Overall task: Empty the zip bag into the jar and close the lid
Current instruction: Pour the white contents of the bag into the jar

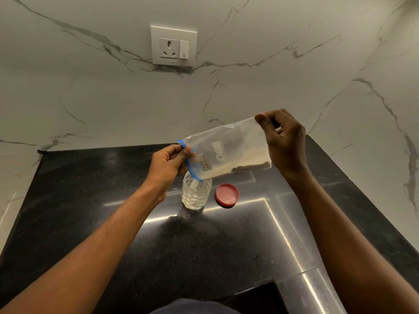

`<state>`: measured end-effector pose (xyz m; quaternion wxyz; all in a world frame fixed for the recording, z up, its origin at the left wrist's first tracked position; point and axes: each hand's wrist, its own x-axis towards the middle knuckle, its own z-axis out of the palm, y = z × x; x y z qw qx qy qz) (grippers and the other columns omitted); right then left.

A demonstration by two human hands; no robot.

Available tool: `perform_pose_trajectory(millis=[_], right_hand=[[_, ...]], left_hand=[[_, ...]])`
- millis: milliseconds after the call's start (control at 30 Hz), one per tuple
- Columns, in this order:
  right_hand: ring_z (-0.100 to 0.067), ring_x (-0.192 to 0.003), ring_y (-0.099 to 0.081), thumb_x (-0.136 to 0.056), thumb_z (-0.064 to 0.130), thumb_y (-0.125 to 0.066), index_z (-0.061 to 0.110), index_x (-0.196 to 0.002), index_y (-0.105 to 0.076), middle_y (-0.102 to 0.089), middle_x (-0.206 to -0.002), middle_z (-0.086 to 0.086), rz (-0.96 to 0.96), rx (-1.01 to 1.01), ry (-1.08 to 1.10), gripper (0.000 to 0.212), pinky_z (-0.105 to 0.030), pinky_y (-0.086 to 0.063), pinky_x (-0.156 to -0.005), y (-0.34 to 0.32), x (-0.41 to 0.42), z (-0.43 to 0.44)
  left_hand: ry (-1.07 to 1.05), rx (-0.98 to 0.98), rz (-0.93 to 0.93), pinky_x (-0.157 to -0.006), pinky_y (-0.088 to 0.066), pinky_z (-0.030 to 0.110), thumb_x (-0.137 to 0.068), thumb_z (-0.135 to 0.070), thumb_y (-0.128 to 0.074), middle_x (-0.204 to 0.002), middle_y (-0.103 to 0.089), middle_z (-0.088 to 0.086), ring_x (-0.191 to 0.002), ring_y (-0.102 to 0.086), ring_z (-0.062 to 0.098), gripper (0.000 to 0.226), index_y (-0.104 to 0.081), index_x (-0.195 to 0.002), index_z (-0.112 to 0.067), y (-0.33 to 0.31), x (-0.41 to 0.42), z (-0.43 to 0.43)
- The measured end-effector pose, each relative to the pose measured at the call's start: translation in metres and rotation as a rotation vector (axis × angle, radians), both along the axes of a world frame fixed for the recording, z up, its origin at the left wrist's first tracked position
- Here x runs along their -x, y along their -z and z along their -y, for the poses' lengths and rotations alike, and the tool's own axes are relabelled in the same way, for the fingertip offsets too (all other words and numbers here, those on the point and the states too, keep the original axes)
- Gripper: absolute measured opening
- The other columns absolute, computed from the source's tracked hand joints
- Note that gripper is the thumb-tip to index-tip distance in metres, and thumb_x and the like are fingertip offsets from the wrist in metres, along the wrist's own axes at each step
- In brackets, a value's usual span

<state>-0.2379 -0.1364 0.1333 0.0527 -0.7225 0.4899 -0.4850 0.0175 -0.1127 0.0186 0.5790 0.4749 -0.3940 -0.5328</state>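
Note:
A clear zip bag (229, 150) with a blue zip edge and a small handwritten label is held tilted above the counter, its mouth pointing down-left over the jar. Pale powder lies along the bag's lower side. My left hand (169, 165) pinches the blue zip end; my right hand (283, 141) grips the raised bottom end. The clear plastic jar (196, 196) stands upright and lidless under the bag's mouth, holding some pale powder. Its red lid (227, 195) lies flat on the counter just right of the jar.
The black polished stone counter (113, 211) fills a corner between white marble walls. A white wall socket with a switch (173, 46) sits on the back wall. The counter's front edge cuts in near my body at the bottom centre.

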Motion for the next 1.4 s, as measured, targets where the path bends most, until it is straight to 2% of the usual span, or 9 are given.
perform_pose_trajectory(millis=[133, 333, 500, 600, 767, 1000, 1267, 1400], right_hand=[[-0.001, -0.069, -0.053, -0.101, 0.023, -0.067, 0.005, -0.092, -0.073, -0.063, -0.086, 0.001, -0.013, 0.005, -0.004, 0.021, -0.008, -0.038, -0.063, -0.004, -0.003, 0.001], [-0.012, -0.071, -0.054, -0.101, 0.021, -0.067, 0.003, -0.092, -0.073, -0.062, -0.085, -0.001, -0.061, 0.019, 0.000, 0.022, -0.009, -0.039, -0.062, -0.007, -0.001, 0.002], [-0.009, -0.068, -0.053, -0.101, 0.021, -0.067, 0.003, -0.093, -0.074, -0.062, -0.086, 0.000, -0.086, 0.016, -0.008, 0.021, -0.005, -0.038, -0.062, -0.009, 0.000, 0.001], [-0.013, -0.071, -0.055, -0.101, 0.021, -0.067, 0.001, -0.093, -0.073, -0.062, -0.086, -0.001, -0.084, 0.014, -0.008, 0.022, -0.006, -0.040, -0.062, -0.010, 0.001, 0.002], [-0.010, -0.071, -0.054, -0.101, 0.021, -0.067, 0.001, -0.091, -0.074, -0.062, -0.084, -0.002, -0.090, 0.031, -0.013, 0.023, -0.007, -0.038, -0.062, -0.015, 0.001, 0.004], [-0.016, -0.072, -0.056, -0.101, 0.023, -0.067, 0.000, -0.091, -0.073, -0.063, -0.084, -0.004, -0.081, 0.018, -0.005, 0.025, -0.010, -0.039, -0.062, -0.015, 0.003, 0.007], [-0.006, -0.070, -0.050, -0.100, 0.022, -0.068, 0.001, -0.089, -0.072, -0.062, -0.082, -0.003, -0.098, 0.041, -0.011, 0.024, -0.005, -0.037, -0.061, -0.015, -0.001, 0.007], [-0.012, -0.070, -0.053, -0.100, 0.020, -0.068, 0.001, -0.090, -0.073, -0.063, -0.082, -0.006, -0.159, 0.049, -0.039, 0.022, -0.005, -0.037, -0.062, -0.015, -0.002, 0.008]], left_hand=[[0.002, -0.006, -0.008, -0.076, -0.064, 0.025, -0.101, -0.020, -0.066, -0.106, -0.083, 0.000, -0.101, -0.079, 0.014, 0.018, -0.073, -0.117, -0.017, 0.001, -0.001, 0.002], [0.008, 0.009, -0.022, -0.077, -0.064, 0.024, -0.101, -0.020, -0.065, -0.105, -0.083, -0.003, -0.102, -0.078, 0.013, 0.016, -0.073, -0.115, -0.021, 0.001, 0.000, 0.003], [0.003, 0.006, -0.029, -0.077, -0.064, 0.024, -0.101, -0.018, -0.065, -0.105, -0.083, -0.003, -0.102, -0.079, 0.013, 0.018, -0.072, -0.118, -0.018, 0.002, 0.001, 0.003], [0.003, 0.012, -0.023, -0.077, -0.064, 0.023, -0.101, -0.017, -0.065, -0.103, -0.083, -0.006, -0.101, -0.078, 0.012, 0.020, -0.071, -0.120, -0.016, 0.002, 0.003, 0.003], [0.002, 0.010, -0.043, -0.078, -0.064, 0.024, -0.101, -0.016, -0.065, -0.105, -0.082, -0.001, -0.102, -0.078, 0.014, 0.025, -0.070, -0.125, -0.010, 0.001, 0.003, 0.001], [0.008, 0.017, -0.059, -0.078, -0.064, 0.024, -0.101, -0.016, -0.064, -0.102, -0.083, -0.004, -0.103, -0.078, 0.014, 0.016, -0.072, -0.115, -0.020, -0.002, 0.004, 0.001], [0.005, 0.012, -0.081, -0.079, -0.064, 0.025, -0.101, -0.016, -0.064, -0.103, -0.083, -0.003, -0.103, -0.078, 0.014, 0.015, -0.073, -0.113, -0.021, -0.001, 0.002, 0.000], [-0.002, -0.002, -0.095, -0.083, -0.065, 0.029, -0.101, -0.015, -0.064, -0.108, -0.082, 0.002, -0.106, -0.078, 0.018, 0.017, -0.072, -0.116, -0.016, 0.001, 0.001, 0.000]])
